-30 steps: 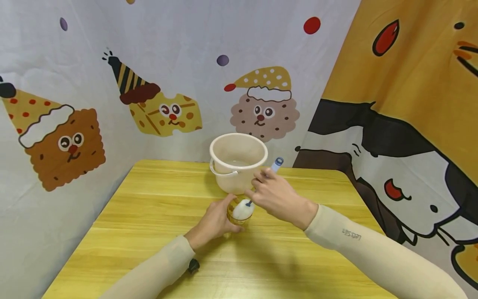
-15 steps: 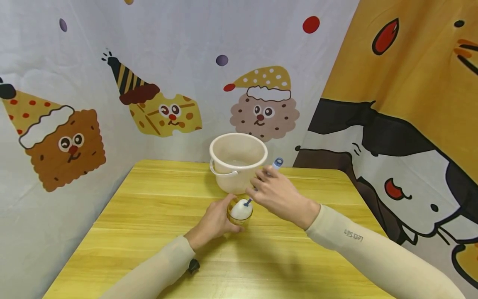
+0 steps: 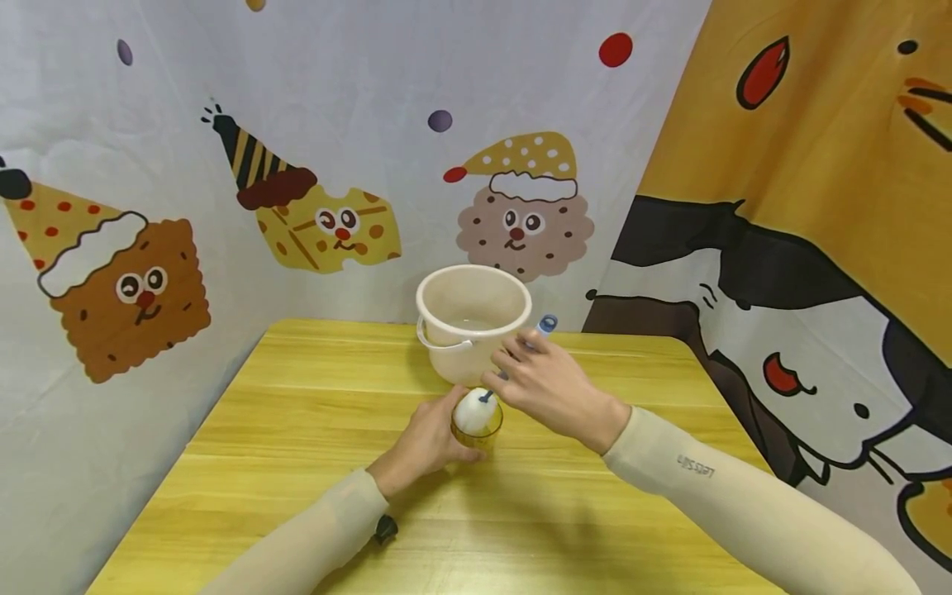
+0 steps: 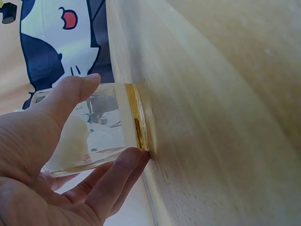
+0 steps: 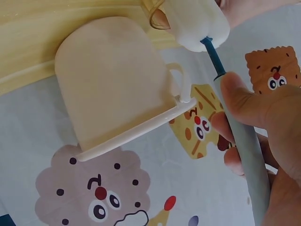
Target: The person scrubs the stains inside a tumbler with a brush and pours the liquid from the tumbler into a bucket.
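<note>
An amber-tinted glass (image 3: 487, 431) stands upright on the wooden table, and my left hand (image 3: 426, 435) grips it from the side. In the left wrist view the thumb and fingers wrap the clear glass (image 4: 106, 122), its base at the tabletop. My right hand (image 3: 554, 388) holds a sponge cup brush by its pale blue-grey handle (image 5: 244, 150). The brush's white sponge head (image 3: 474, 411) is partly inside the glass, its top above the rim. A dark blue stem (image 5: 215, 57) joins head and handle.
A cream bucket (image 3: 446, 359) with a white handle stands behind the glass, close to my right hand. Near my left sleeve lies a small black object (image 3: 385, 529). Cartoon-printed cloth (image 3: 357, 66) hangs behind the wooden table (image 3: 312, 397).
The brush's sponge head has shifted left and up within the glass, showing more above the rim. My right hand has moved slightly left with it; the left hand keeps its grip.
</note>
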Action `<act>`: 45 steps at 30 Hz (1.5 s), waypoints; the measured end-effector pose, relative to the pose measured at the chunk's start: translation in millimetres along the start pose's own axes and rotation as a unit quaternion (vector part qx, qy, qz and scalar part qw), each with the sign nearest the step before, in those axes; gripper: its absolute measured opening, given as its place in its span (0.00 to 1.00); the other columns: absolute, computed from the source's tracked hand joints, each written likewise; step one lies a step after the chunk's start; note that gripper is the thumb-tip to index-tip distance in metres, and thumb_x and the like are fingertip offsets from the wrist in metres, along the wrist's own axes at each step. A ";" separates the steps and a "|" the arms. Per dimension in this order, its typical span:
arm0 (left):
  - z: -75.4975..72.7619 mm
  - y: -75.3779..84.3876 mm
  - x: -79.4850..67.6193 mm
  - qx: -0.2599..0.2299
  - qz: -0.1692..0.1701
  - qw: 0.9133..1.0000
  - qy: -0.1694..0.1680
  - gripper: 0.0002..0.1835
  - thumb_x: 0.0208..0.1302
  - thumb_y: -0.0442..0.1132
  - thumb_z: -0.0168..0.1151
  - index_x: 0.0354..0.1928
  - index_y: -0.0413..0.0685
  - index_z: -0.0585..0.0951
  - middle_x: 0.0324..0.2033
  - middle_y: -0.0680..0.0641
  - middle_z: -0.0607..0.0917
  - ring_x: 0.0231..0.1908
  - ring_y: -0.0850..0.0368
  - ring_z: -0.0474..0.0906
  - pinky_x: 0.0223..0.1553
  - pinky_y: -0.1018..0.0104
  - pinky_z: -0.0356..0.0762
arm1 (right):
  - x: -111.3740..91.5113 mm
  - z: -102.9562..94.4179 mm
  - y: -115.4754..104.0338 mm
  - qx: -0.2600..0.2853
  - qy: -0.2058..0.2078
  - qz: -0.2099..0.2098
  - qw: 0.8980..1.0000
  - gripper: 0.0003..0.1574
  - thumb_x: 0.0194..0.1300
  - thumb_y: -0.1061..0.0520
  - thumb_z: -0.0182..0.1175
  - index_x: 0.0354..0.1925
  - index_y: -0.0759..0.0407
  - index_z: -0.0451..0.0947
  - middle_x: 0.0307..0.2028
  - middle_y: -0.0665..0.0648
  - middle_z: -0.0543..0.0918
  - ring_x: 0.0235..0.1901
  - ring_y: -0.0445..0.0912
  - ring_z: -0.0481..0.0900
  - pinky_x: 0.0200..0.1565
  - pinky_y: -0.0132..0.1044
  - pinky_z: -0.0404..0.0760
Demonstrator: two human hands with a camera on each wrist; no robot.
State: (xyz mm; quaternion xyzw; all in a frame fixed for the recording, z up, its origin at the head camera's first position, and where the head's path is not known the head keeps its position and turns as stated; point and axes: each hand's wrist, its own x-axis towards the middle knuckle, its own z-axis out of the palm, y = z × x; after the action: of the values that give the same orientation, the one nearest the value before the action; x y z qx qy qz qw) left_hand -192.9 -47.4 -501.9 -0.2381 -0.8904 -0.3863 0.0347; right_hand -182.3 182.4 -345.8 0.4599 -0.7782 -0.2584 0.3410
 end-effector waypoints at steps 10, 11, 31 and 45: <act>0.1 -0.9 -1.6 -0.008 -0.006 1.000 -0.003 0.47 0.47 0.41 1.00 0.68 0.48 0.81 0.59 0.41 0.95 0.59 0.43 0.94 0.62 0.43 0.94 | 1.7 1.4 0.2 -0.012 -0.007 -0.006 1.000 0.10 0.69 0.53 0.83 0.41 0.44 0.89 0.43 0.50 0.90 0.52 0.50 0.82 0.61 0.44 0.78; 0.1 -0.8 -1.7 -0.009 -0.007 1.000 -0.004 0.47 0.48 0.41 1.00 0.69 0.49 0.81 0.59 0.41 0.95 0.59 0.42 0.94 0.62 0.42 0.94 | 1.8 1.8 0.3 -0.013 -0.008 -0.007 1.000 0.10 0.69 0.53 0.83 0.41 0.44 0.89 0.43 0.50 0.90 0.52 0.50 0.82 0.61 0.44 0.78; -0.6 -3.2 -0.4 0.011 -0.006 1.000 -0.008 0.47 0.48 0.44 1.00 0.69 0.49 0.80 0.55 0.41 0.96 0.52 0.47 0.93 0.54 0.49 0.95 | 3.2 2.2 0.4 -0.033 -0.007 -0.018 0.999 0.11 0.66 0.52 0.85 0.40 0.42 0.90 0.46 0.50 0.94 0.55 0.50 0.82 0.65 0.45 0.76; -0.6 -2.1 0.0 0.014 -0.001 1.000 -0.013 0.49 0.49 0.45 1.00 0.71 0.48 0.79 0.53 0.42 0.95 0.49 0.49 0.92 0.51 0.50 0.95 | 6.1 10.7 -10.5 -0.039 -0.021 -0.027 0.999 0.08 0.68 0.50 0.84 0.41 0.41 0.93 0.45 0.48 0.95 0.53 0.49 0.84 0.63 0.44 0.78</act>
State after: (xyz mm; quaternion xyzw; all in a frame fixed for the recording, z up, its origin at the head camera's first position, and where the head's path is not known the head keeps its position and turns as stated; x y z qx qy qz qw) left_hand -193.9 -49.1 -502.8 -0.2420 -0.8962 -0.3710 0.0265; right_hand -186.9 173.2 -358.4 0.4613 -0.7619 -0.3074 0.3349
